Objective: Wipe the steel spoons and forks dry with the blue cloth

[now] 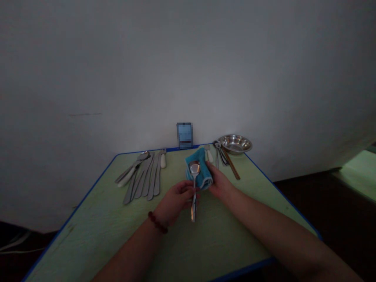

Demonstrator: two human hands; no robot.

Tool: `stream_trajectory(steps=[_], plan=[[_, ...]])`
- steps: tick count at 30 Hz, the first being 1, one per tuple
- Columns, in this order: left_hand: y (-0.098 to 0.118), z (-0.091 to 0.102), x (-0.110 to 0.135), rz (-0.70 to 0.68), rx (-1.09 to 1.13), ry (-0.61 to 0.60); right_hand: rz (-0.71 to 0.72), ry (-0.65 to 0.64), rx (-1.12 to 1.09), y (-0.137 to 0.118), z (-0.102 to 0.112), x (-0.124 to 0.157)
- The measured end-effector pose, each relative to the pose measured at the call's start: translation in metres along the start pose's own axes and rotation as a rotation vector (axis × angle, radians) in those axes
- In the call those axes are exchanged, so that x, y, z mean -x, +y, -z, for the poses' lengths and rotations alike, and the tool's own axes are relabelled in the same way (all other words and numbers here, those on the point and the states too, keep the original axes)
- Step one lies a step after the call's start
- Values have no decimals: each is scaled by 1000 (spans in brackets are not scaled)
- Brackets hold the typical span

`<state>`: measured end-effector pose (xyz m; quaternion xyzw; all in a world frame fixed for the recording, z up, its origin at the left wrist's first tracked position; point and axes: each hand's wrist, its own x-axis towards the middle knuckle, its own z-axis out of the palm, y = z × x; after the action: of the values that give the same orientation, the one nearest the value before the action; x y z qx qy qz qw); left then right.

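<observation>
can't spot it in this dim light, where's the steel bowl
In the head view the steel bowl sits at the green table's far right corner by the wall, just right of the brown chopsticks.

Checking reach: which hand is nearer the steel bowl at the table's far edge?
Right. The right hand, holding the blue cloth, sits toward the person from the steel bowl, slightly left; the left hand, gripping the spoon, is farther left and back.

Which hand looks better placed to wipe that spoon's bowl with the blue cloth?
Probably the right hand: it holds the blue cloth against the bowl of the spoon, while the left hand grips its handle.
</observation>
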<state>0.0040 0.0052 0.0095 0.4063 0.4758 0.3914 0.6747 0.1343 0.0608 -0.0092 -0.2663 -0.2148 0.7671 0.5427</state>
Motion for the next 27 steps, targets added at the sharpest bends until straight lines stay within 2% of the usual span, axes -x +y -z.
stream_trajectory(steps=[3,8,13,17,21,27], plan=[[0,1,0,-4,-14,-12,15,-21,-1,-1,-3,3],[0,0,0,23,-46,9,89,-142,102,-1,-5,10],[0,1,1,15,-45,-46,65,-149,179,0,-9,16],[1,0,2,9,-79,-25,77,-137,277,3,-9,16],[1,-1,2,5,-147,-31,135,-80,480,7,-4,13],[0,-1,3,3,-215,-45,338,21,954,4,3,11]])
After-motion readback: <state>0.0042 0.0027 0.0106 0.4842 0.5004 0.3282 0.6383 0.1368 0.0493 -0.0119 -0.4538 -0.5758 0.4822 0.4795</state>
